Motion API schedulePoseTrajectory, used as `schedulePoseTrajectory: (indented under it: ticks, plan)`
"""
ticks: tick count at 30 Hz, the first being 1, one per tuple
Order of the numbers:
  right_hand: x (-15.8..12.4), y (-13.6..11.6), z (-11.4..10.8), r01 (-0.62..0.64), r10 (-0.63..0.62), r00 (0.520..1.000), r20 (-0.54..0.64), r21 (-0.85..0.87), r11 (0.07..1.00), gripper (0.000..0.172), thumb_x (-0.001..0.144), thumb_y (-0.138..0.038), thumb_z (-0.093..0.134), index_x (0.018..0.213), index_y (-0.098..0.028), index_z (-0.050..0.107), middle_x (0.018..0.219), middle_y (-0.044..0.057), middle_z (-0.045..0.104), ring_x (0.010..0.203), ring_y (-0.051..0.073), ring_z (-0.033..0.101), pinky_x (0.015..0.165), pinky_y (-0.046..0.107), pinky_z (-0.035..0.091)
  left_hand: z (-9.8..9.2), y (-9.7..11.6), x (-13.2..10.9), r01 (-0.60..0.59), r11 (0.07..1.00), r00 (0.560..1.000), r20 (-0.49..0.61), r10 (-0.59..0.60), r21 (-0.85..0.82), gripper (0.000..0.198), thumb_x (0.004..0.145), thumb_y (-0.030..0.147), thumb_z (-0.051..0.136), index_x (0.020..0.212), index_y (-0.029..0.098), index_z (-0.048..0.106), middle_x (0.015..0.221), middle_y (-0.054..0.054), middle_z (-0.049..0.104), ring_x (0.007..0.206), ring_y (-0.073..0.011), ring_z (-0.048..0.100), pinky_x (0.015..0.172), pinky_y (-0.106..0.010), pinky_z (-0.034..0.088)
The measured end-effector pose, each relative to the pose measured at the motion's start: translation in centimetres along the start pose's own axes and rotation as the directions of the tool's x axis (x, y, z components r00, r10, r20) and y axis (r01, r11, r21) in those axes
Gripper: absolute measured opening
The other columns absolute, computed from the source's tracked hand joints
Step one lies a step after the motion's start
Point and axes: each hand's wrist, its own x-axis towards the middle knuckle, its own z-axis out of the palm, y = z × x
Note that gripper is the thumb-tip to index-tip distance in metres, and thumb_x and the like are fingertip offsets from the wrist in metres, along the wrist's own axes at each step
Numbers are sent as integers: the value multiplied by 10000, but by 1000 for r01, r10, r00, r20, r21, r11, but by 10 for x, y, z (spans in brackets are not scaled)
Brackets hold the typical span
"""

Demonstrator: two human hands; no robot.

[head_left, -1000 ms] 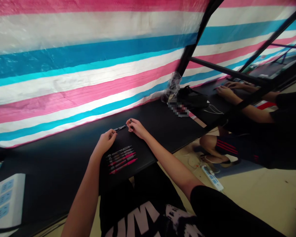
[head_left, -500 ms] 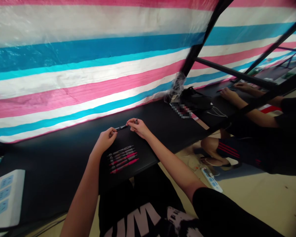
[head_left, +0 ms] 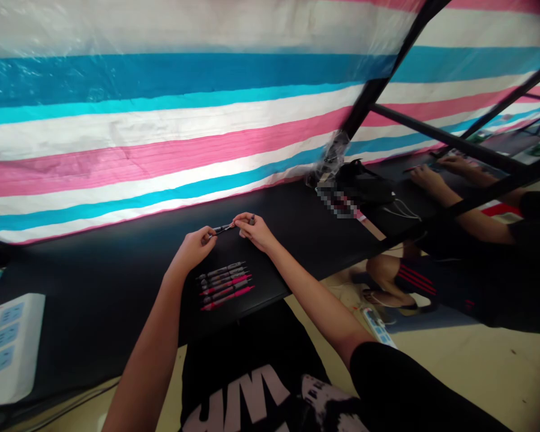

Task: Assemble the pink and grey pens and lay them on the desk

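A dark pen (head_left: 222, 229) with a pale middle is stretched between my two hands above the black table (head_left: 117, 288). My left hand (head_left: 197, 247) pinches its left end with closed fingers. At the other end, the fingertips of my right hand (head_left: 254, 232) close on the pen's tip. A small dark cylindrical piece (head_left: 252, 219) pokes up between the fingers of the right hand; what it is I cannot make out. Just in front of my hands, several grey and pink-red pens (head_left: 226, 291) lie side by side in a row near the table's front edge.
A white power strip (head_left: 13, 345) sits at the left. Back right are a black bag (head_left: 364, 183), a crumpled clear plastic bag (head_left: 335, 153) and a white cable (head_left: 402, 210). Beyond a black metal frame (head_left: 445, 141), another person's hands (head_left: 427, 180) work. A striped sheet (head_left: 162, 144) hangs behind.
The camera view has shifted slightly. Both hands keep their grip on the pen, and a little more of its pale middle shows between them. The row of pens lies unchanged.
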Motion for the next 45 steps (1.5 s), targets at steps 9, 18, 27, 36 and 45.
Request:
schedulePoseTrajectory:
  ticks: [9, 18, 27, 36, 45]
  plan:
    - [0, 2, 1, -4, 4, 1000, 20, -28, 1000, 337, 672, -426, 867, 838, -177, 713, 837, 65, 773, 502, 75, 400, 490, 264, 307, 3, -1, -1, 21, 1000, 1000, -20, -22, -13, 230, 894, 400, 574, 959, 206, 679, 636, 34, 547, 573, -146, 497, 615, -273, 388]
    - [-2, 0, 3, -1, 6, 999, 48, -106, 994, 361, 679, -454, 872, 857, -177, 723, 792, 24, 732, 529, 74, 435, 500, 245, 337, 10, 0, 4, 29, 999, 999, -35, -31, -44, 299, 885, 468, 577, 951, 201, 695, 588, 37, 520, 545, -146, 474, 577, -273, 357]
    - [2, -8, -2, 44, -14, 987, -162, 179, 983, 619, 888, -770, 537, 769, -180, 679, 568, 0, 588, 471, 95, 471, 489, 245, 363, 10, -3, 1, 43, 995, 997, -61, -49, -85, 297, 913, 463, 599, 970, 197, 718, 585, 49, 501, 550, -132, 466, 575, -257, 355]
    - [-3, -8, 2, -51, 62, 997, -54, 186, 981, 486, 818, -635, 746, 716, -162, 698, 575, -6, 570, 517, 97, 512, 512, 245, 380, 10, 4, 1, 35, 995, 999, -16, -36, -91, 282, 908, 437, 606, 951, 189, 733, 587, 41, 500, 537, -124, 458, 557, -255, 342]
    - [-8, -9, -2, -100, 99, 995, 18, 139, 985, 478, 796, -634, 771, 768, -159, 723, 589, -4, 611, 536, 99, 555, 535, 237, 429, 10, 3, -1, 34, 993, 999, -10, -35, -114, 312, 898, 456, 622, 952, 182, 760, 596, 27, 538, 543, -126, 453, 558, -259, 351]
